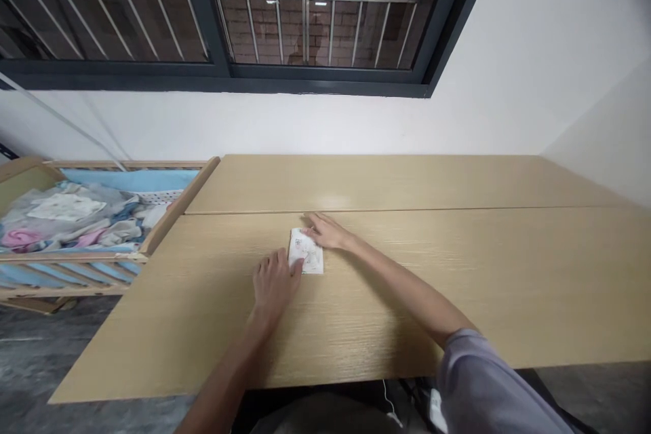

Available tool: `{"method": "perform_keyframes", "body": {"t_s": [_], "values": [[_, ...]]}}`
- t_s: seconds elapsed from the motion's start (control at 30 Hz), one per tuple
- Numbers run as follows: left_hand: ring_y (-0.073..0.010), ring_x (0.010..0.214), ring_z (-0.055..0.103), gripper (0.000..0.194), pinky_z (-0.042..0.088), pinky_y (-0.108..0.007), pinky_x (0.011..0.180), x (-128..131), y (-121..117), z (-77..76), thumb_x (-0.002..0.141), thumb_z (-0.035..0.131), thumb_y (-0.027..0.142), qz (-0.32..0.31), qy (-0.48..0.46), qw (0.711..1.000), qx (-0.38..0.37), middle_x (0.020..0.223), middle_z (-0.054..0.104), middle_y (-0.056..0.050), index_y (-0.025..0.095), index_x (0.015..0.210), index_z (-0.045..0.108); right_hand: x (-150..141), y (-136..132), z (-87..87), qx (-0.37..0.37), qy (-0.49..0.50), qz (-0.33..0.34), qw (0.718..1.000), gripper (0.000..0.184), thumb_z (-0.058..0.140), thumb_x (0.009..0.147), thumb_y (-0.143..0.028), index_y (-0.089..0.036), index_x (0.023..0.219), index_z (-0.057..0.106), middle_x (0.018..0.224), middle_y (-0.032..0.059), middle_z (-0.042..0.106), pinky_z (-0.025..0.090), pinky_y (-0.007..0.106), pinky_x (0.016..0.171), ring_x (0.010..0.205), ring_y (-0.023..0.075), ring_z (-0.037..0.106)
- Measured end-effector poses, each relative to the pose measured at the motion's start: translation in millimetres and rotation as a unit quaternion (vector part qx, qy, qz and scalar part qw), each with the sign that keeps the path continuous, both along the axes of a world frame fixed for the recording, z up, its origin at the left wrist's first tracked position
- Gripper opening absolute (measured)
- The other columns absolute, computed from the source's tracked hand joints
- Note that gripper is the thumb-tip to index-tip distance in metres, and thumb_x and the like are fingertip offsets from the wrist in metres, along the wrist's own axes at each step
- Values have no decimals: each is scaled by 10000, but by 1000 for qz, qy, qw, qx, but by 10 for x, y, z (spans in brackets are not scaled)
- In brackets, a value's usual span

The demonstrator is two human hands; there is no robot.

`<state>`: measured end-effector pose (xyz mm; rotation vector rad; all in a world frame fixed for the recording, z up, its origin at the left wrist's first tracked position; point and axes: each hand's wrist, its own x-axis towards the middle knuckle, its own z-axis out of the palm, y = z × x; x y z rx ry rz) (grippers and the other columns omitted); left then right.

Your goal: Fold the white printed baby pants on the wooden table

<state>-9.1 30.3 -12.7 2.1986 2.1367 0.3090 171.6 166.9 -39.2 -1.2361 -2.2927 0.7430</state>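
Note:
A small white rectangle with a faint print (311, 254), which looks like folded cloth, lies flat on the wooden tabletop (458, 271). My left hand (273, 278) rests at its left side, fingers stretched out on the wood and the thumb at the white piece's lower left edge. From the right, my right hand (328, 232) reaches over the upper right corner, its fingers extended and lying low, with the thumb on the white piece. Neither hand is wrapped around anything.
To the left stands a wooden crib (175, 213) holding a heap of clothes (109, 227) and clear plastic. A seam crosses the tabletop beyond my hands. A white wall (325, 122) and a barred window (315, 20) are behind the table.

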Motion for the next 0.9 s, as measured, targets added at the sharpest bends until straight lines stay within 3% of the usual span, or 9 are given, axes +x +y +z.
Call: {"method": "perform_keyframes", "body": {"t_s": [0.07,0.13,0.23,0.33,0.47,0.63,0.73,0.9], "values": [[-315,1113,646,456,489,-421,939,55,-135,-52,1007,367,464,-69,8,996,58,1190,699,-184,127,1192,612,-2,-134,128,67,-50,68,994,640,398,1023,-550,-207,1560,349,1620,151,333,249,504,1202,1488,310,318],[-338,1273,566,530,461,-440,1025,133,-260,-171,995,406,471,-120,11,988,95,1370,613,-211,86,1326,560,-33,-280,225,113,-73,165,977,649,320,1048,-535,-217,1607,240,1675,109,203,159,482,1244,1547,267,178],[-402,1389,454,639,391,-511,1120,249,-392,-415,966,469,504,-129,34,985,106,1441,535,-279,12,1367,542,-105,-466,235,157,-78,290,941,647,324,1061,-466,-180,1622,172,1676,108,175,126,428,1260,1557,217,135],[-417,1345,501,640,394,-541,1120,308,-440,-589,960,481,532,-120,50,988,82,1344,603,-297,2,1293,613,-148,-556,99,149,-85,342,924,644,368,1058,-425,-160,1617,188,1664,115,210,108,404,1266,1553,201,156],[-430,1388,451,650,401,-543,1120,292,-428,-594,958,485,557,-121,48,989,75,1395,569,-285,30,1317,610,-133,-505,-61,95,-89,333,934,608,377,1056,-403,-151,1598,268,1648,109,258,92,386,1270,1547,195,178],[-436,1456,353,699,383,-551,1136,232,-403,-497,966,468,564,-126,32,991,37,1551,405,-274,78,1469,478,-75,-239,-14,38,-48,270,961,553,405,1042,-419,-270,1572,349,1643,10,289,101,370,1271,1536,170,221],[-413,1469,341,683,375,-548,1145,217,-401,-487,969,464,554,-122,17,992,26,1585,366,-241,124,1500,445,-39,-46,-4,35,-28,242,969,556,445,1029,-428,-273,1558,377,1640,-8,290,102,387,1276,1536,180,223],[-416,1475,328,677,353,-522,1165,249,-417,-499,972,471,533,-115,14,993,24,1590,354,-250,94,1486,458,-11,153,-122,46,-25,212,976,623,405,1030,-514,-223,1578,340,1653,23,257,85,378,1283,1542,194,204]]}}
